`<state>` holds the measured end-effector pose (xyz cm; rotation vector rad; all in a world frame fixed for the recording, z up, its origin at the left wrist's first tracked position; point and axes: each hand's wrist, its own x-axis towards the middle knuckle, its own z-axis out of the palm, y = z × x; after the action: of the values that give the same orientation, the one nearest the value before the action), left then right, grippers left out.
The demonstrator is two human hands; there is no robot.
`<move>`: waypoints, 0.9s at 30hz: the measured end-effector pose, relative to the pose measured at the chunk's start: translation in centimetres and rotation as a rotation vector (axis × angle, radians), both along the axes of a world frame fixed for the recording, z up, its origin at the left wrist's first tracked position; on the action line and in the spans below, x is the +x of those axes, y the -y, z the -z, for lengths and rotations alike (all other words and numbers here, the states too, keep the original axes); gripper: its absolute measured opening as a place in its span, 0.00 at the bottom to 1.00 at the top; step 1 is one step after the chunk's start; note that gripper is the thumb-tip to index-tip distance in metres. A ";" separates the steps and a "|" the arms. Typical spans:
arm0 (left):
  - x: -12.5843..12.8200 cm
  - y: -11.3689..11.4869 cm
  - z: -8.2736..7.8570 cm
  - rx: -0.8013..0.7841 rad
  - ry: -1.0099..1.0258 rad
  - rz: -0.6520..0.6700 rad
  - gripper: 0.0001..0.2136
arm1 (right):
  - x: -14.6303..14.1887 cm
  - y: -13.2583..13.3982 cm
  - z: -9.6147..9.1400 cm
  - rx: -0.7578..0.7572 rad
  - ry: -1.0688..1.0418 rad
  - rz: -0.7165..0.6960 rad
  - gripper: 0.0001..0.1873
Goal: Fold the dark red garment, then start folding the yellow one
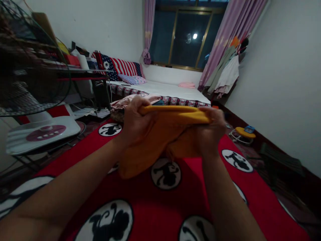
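A yellow-orange piece of cloth (150,147), perhaps a garment, is stretched between my two hands above the red blanket (155,207). My left hand (136,118) is closed on its upper left edge, thumb on the near side. At the upper right end, my right hand (213,125) grips the cloth too, its fingers somewhat blurred. The lower part hangs loose, with a fold or opening near the middle. Behind my left hand, partly hidden, lies a pile of folded clothes (125,101) at the blanket's far end.
A bed (160,87) with pillows stands under the window. To the left are a cluttered desk (82,71), a fan (32,67) and a white chair (42,134). A yellow stool (244,133) stands right. Clothes (228,73) hang by the curtain.
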<state>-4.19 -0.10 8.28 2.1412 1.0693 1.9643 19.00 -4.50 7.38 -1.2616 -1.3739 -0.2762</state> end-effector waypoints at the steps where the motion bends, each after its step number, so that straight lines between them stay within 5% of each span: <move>1: 0.4 0.1 -1.5 0.086 -0.025 -0.036 0.09 | 0.6 0.5 -1.0 0.108 -0.009 0.051 0.20; 4: 0.7 0.2 -3.3 0.120 -0.211 -0.075 0.06 | 2.1 2.1 -3.6 0.093 -0.053 -0.110 0.24; 7: 0.1 0.6 -0.9 -0.146 -0.472 0.100 0.06 | 2.8 3.4 -5.2 -0.014 -0.229 -0.499 0.27; 9: -0.4 1.7 1.6 -0.409 -0.707 0.336 0.06 | 2.8 3.8 -5.5 -0.002 -0.305 -0.592 0.25; 13: -1.2 5.8 4.1 -0.735 -1.056 0.825 0.09 | 1.9 2.5 -3.9 -0.194 -0.283 -0.555 0.16; 17: -1.4 8.2 2.5 -0.923 -1.041 1.153 0.15 | -0.1 0.2 -0.2 -0.616 0.008 -0.578 0.23; 19: -1.5 7.1 2.0 -0.917 -0.875 1.082 0.13 | -1.9 -0.1 1.5 -0.800 0.243 -0.617 0.29; 23: -2.4 1.8 3.5 -0.695 -0.433 0.526 0.13 | -6.2 0.8 3.4 -0.912 0.692 -0.504 0.34; 27: -4.2 -2.8 7.0 -0.630 -0.239 0.251 0.16 | -8.2 1.6 3.2 -0.881 0.816 -0.388 0.10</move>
<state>-8.35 2.65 1.29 2.0371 1.1758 1.0866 10.78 -6.12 4.20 -1.6068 -2.5830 0.1434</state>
